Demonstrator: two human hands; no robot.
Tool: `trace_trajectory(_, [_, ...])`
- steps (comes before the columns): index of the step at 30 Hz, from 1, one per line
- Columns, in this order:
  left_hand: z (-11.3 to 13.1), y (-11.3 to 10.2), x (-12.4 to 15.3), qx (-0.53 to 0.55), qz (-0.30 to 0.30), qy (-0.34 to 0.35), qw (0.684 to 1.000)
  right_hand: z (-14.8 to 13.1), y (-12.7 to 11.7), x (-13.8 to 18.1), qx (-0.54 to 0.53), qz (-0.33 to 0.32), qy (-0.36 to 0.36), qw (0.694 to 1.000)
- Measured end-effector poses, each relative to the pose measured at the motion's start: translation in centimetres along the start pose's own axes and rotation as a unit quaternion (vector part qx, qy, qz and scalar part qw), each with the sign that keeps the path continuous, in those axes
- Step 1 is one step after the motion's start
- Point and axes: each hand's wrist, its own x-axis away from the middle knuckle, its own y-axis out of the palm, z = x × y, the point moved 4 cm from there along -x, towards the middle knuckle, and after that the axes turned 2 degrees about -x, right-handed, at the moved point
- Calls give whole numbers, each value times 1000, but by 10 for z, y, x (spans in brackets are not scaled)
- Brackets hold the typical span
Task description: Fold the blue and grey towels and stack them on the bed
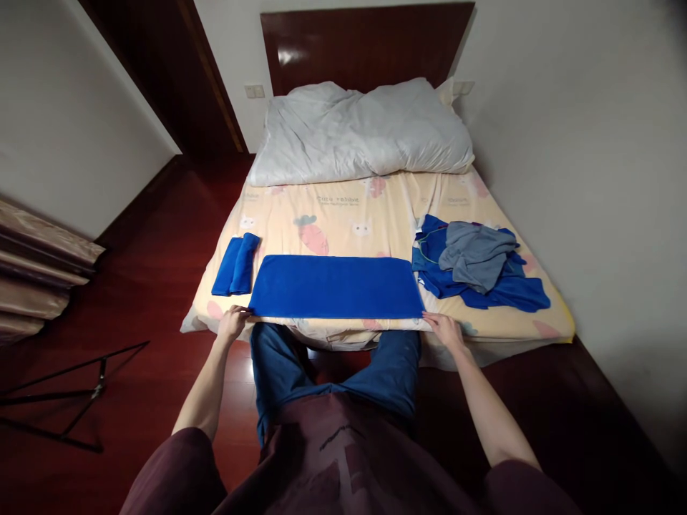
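The fingers of the left hand (232, 323) pinch the near left corner of the flat blue cloth (337, 287), and the fingers of the right hand (445, 330) pinch its near right corner. The cloth lies spread out on the bed sheet (279, 222), with a carrot picture (312, 236) just past its far edge. Just left of the cloth sit two folded blue cloths (236, 265), side by side. By its right end is a messy blue pile (499, 293) with a gray cloth (477, 252) on top. Well beyond the cloth are a puffy white quilt (359, 132) and a brown headboard (370, 46).
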Motion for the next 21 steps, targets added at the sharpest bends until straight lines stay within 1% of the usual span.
trace_trajectory(4, [4, 9, 10, -54, -27, 3, 998, -6, 2, 15, 17, -1, -51, 999])
trace_trajectory(7, [5, 10, 7, -70, -30, 5, 997, -22, 0, 20, 52, 14, -32, 998])
trace_trajectory(9, [10, 4, -3, -74, -4, 6, 997, -44, 1, 15, 60, 38, -16, 997])
trace_trajectory(11, [24, -6, -19, -63, 37, 13, 997, -77, 6, 3, 50, 65, -19, 996])
trace_trajectory(13, [49, -15, -39, -39, 77, 21, 996, -120, 20, -13, 40, 77, -30, 996])
trace_trajectory(15, [83, -18, -60, -16, 101, 36, 994, -170, 43, -31, 21, 50, -53, 997])
trace_trajectory(16, [102, -16, -70, -7, 105, 46, 993, -196, 58, -39, 18, 30, -65, 997])
trace_trajectory(18, [139, -6, -86, 6, 101, 66, 993, -244, 90, -52, 13, -17, -95, 995])
trace_trajectory(20, [168, 12, -96, 17, 87, 74, 993, -283, 125, -59, -5, -63, -133, 989])
trace_trajectory(21, [178, 22, -98, 23, 77, 74, 994, -297, 142, -60, -15, -82, -144, 986])
